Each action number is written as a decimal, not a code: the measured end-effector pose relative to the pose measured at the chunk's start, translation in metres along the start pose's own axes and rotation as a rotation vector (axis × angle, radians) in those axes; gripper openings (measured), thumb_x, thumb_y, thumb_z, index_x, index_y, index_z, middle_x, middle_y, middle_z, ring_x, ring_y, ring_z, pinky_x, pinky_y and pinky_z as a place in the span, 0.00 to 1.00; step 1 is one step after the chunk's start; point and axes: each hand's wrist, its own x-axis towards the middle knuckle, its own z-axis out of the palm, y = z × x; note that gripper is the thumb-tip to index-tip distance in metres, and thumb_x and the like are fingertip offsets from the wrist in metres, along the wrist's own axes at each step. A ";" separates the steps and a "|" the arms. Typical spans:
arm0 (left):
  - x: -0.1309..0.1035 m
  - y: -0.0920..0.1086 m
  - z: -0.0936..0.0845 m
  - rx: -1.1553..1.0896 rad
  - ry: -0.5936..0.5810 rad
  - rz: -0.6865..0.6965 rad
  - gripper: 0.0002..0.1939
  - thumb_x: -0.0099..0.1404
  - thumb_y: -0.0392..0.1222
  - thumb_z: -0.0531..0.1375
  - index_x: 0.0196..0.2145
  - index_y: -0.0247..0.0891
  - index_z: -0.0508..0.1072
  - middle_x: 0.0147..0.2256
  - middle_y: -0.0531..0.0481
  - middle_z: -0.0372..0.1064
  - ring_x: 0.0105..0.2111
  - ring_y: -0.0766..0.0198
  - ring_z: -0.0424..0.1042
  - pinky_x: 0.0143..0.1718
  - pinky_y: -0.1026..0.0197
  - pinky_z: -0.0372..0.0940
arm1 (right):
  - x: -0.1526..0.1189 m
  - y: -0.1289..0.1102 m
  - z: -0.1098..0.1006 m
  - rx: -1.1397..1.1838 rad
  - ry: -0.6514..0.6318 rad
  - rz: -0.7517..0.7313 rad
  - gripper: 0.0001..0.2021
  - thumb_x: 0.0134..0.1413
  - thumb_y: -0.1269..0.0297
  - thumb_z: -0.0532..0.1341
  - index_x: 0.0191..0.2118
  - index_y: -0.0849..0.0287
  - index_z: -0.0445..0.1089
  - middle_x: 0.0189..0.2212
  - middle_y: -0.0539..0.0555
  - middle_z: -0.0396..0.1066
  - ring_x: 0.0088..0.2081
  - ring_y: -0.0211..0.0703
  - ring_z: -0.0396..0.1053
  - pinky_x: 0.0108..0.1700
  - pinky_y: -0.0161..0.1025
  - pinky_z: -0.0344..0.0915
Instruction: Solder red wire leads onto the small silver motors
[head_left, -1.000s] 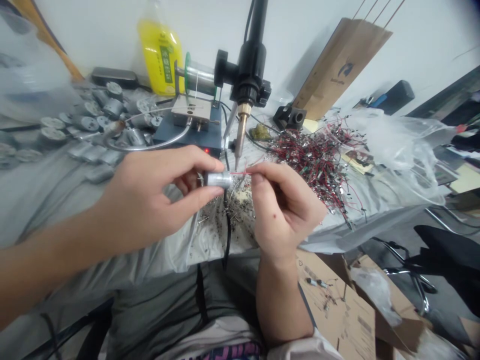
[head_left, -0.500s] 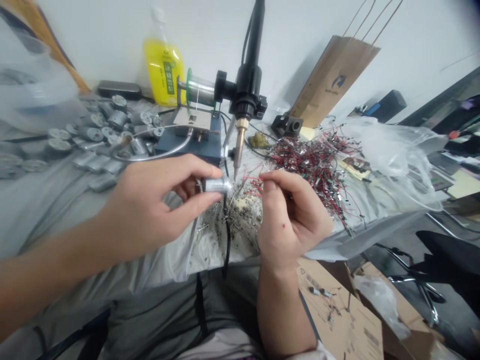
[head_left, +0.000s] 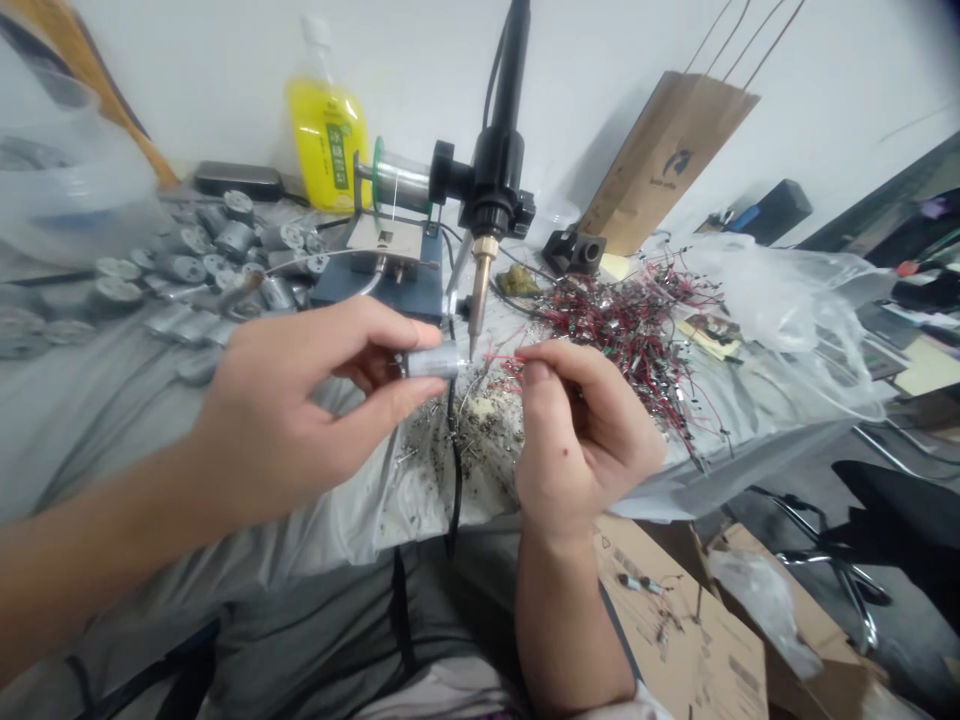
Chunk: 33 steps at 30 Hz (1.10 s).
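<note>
Between the thumb and fingers of my left hand is a small silver cylindrical motor, lying on its side with one end facing right. That end is at or very close to the tip of a soldering iron, which points down from a clamp; I cannot tell whether they touch. My right hand pinches a thin red wire between thumb and forefinger, its free end reaching left toward the iron tip. A solder spool with a green rim sits on the stand behind my left hand.
Many silver motors are heaped at the left. To the right lies a tangled pile of red-wired parts. Solder debris and a black cable are below the iron. A yellow bottle and a paper bag stand behind.
My left hand has shifted the motor slightly up and right, bringing its end nearer the iron tip. The right hand with the red wire has hardly moved.
</note>
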 end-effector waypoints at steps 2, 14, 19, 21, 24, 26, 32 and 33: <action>0.000 0.000 0.000 0.008 -0.002 -0.015 0.08 0.72 0.45 0.68 0.49 0.50 0.80 0.36 0.59 0.81 0.31 0.65 0.79 0.33 0.59 0.76 | 0.000 0.000 0.000 -0.002 -0.003 -0.004 0.08 0.65 0.74 0.65 0.41 0.55 0.81 0.31 0.48 0.76 0.32 0.37 0.71 0.32 0.37 0.64; -0.002 0.004 0.000 -0.001 0.004 -0.055 0.09 0.72 0.45 0.69 0.49 0.50 0.79 0.40 0.59 0.83 0.36 0.62 0.82 0.35 0.57 0.76 | 0.000 0.000 0.002 -0.003 0.007 -0.022 0.08 0.66 0.73 0.64 0.41 0.55 0.81 0.31 0.48 0.76 0.30 0.37 0.70 0.31 0.37 0.64; -0.003 0.004 -0.002 -0.014 -0.007 -0.064 0.10 0.71 0.45 0.71 0.49 0.50 0.80 0.41 0.58 0.83 0.37 0.60 0.82 0.34 0.54 0.76 | -0.001 0.001 0.000 -0.044 -0.002 -0.009 0.07 0.67 0.70 0.64 0.40 0.55 0.81 0.31 0.49 0.76 0.31 0.38 0.71 0.31 0.39 0.65; -0.003 0.004 -0.002 -0.024 -0.002 -0.063 0.11 0.70 0.45 0.71 0.49 0.50 0.80 0.41 0.59 0.83 0.37 0.61 0.82 0.35 0.54 0.76 | -0.001 0.000 -0.001 -0.046 -0.007 -0.001 0.07 0.67 0.70 0.64 0.40 0.55 0.81 0.31 0.49 0.76 0.31 0.38 0.71 0.31 0.39 0.64; -0.002 0.004 -0.002 -0.006 -0.011 -0.070 0.09 0.72 0.46 0.70 0.49 0.50 0.80 0.40 0.60 0.83 0.36 0.62 0.82 0.35 0.56 0.76 | -0.001 0.000 -0.002 -0.039 -0.018 0.001 0.07 0.67 0.71 0.64 0.40 0.55 0.82 0.31 0.49 0.76 0.31 0.38 0.70 0.31 0.39 0.64; -0.001 0.004 -0.002 0.000 -0.010 -0.061 0.09 0.72 0.47 0.69 0.49 0.49 0.80 0.39 0.59 0.83 0.35 0.63 0.81 0.34 0.56 0.75 | 0.000 0.000 -0.002 -0.031 -0.019 -0.001 0.07 0.66 0.71 0.64 0.40 0.55 0.82 0.31 0.49 0.76 0.31 0.38 0.71 0.31 0.39 0.64; 0.001 0.006 -0.002 0.013 -0.019 -0.037 0.07 0.73 0.44 0.68 0.48 0.47 0.79 0.39 0.58 0.83 0.32 0.65 0.79 0.34 0.59 0.75 | 0.000 0.001 0.000 -0.018 0.003 -0.031 0.08 0.66 0.73 0.64 0.41 0.55 0.81 0.30 0.48 0.76 0.30 0.37 0.71 0.31 0.38 0.64; 0.001 0.006 -0.002 0.010 -0.021 -0.039 0.07 0.73 0.44 0.68 0.48 0.47 0.80 0.39 0.58 0.83 0.33 0.65 0.80 0.35 0.59 0.75 | 0.000 0.001 0.001 -0.028 0.002 -0.032 0.08 0.66 0.72 0.64 0.41 0.55 0.81 0.31 0.48 0.76 0.30 0.37 0.71 0.31 0.38 0.64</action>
